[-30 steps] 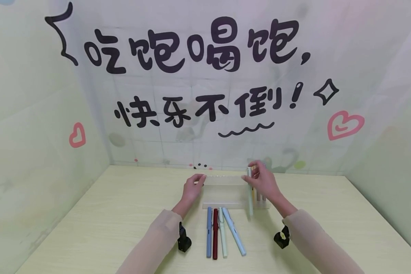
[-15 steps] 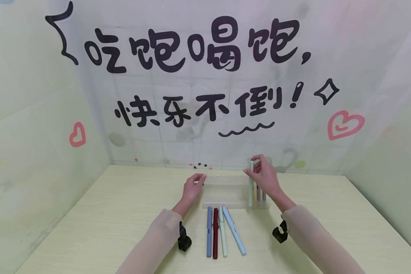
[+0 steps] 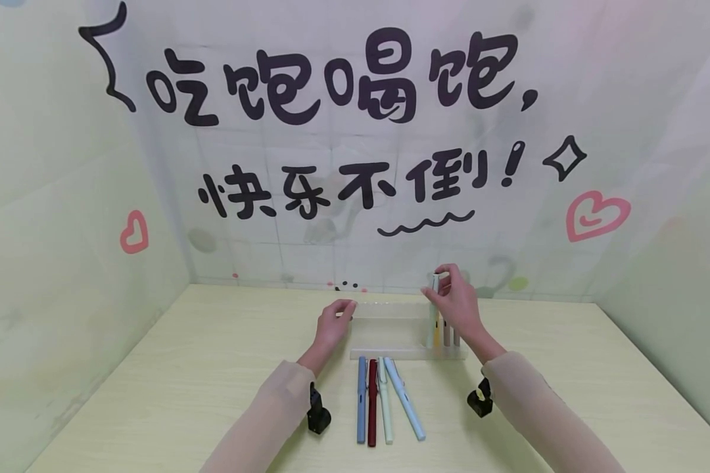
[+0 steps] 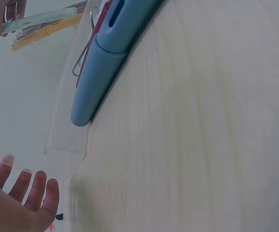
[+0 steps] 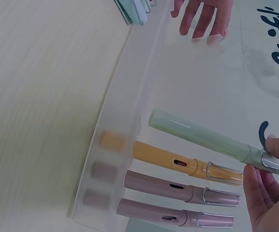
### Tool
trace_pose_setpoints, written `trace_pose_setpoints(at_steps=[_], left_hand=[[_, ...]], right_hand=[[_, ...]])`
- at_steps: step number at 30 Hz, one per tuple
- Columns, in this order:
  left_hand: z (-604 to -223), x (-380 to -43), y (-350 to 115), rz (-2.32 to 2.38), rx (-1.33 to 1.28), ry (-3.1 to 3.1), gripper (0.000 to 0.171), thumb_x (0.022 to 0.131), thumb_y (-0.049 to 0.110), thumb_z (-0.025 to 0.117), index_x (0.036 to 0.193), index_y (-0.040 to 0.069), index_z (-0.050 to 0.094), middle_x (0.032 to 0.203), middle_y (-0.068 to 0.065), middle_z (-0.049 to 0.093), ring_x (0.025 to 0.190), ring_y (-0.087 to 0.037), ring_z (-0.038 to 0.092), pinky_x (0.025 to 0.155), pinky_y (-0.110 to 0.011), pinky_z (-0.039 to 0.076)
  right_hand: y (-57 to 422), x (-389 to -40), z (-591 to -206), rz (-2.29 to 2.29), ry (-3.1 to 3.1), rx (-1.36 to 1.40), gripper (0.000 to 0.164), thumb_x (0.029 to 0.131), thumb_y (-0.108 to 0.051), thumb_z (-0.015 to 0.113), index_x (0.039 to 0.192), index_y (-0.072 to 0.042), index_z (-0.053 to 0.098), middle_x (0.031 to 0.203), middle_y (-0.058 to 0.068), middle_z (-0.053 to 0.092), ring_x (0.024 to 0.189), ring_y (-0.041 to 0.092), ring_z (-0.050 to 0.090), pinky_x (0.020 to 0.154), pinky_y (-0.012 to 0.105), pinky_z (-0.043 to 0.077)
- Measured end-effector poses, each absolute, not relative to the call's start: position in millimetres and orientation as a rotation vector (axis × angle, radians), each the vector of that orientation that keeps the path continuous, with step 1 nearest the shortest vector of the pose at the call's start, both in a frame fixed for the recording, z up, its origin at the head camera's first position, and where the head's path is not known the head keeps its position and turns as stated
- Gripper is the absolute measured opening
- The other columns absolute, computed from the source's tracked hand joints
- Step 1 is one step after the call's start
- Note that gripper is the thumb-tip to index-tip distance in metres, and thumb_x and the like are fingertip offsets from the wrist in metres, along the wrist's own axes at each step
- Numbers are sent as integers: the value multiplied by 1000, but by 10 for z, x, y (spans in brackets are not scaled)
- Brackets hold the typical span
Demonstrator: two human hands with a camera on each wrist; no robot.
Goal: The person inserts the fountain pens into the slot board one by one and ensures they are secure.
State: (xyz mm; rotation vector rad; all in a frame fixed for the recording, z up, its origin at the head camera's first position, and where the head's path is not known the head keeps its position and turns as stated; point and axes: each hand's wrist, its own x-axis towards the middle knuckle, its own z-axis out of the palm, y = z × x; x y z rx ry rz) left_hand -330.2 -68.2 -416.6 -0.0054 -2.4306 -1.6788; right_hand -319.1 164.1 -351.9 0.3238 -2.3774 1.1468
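My right hand [image 3: 458, 305] pinches a pale green fountain pen [image 5: 197, 135] by its clip end. The pen hangs nearly upright over the clear pen rack [image 3: 390, 354], left of a yellow pen [image 5: 166, 158]. Its lower end sits just above the rack's front ledge in the right wrist view. Two mauve pens [image 5: 158, 186] stand in slots beside the yellow one. At the rack's upper left end, my left hand [image 3: 333, 325] holds the edge between thumb and fingers; part of that grip is hidden.
In front of the rack lie a blue pen [image 3: 361, 401], a dark red pen [image 3: 372, 404], a light green pen [image 3: 386, 402] and a light blue pen [image 3: 405, 399]. A printed backdrop [image 3: 307, 263] stands behind the table [image 3: 242, 335].
My right hand has raised the pale green pen from in front of the rack and brought it back over the ledge, beside the yellow pen. My left hand stays put.
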Motion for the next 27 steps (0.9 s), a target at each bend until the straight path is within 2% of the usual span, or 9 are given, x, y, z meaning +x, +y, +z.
trace_pose_setpoints(at_steps=[27], left_hand=[[-4172, -3310, -683, -1676, -6, -2438, 31, 91, 28, 49, 108, 3, 59, 103, -11, 58, 85, -21, 57, 72, -32, 46]], right_hand=[[1563, -3234, -3673, 1090, -2333, 352, 36, 76, -12, 69, 104, -4, 47, 77, 11, 57, 66, 20, 54, 55, 31, 44]])
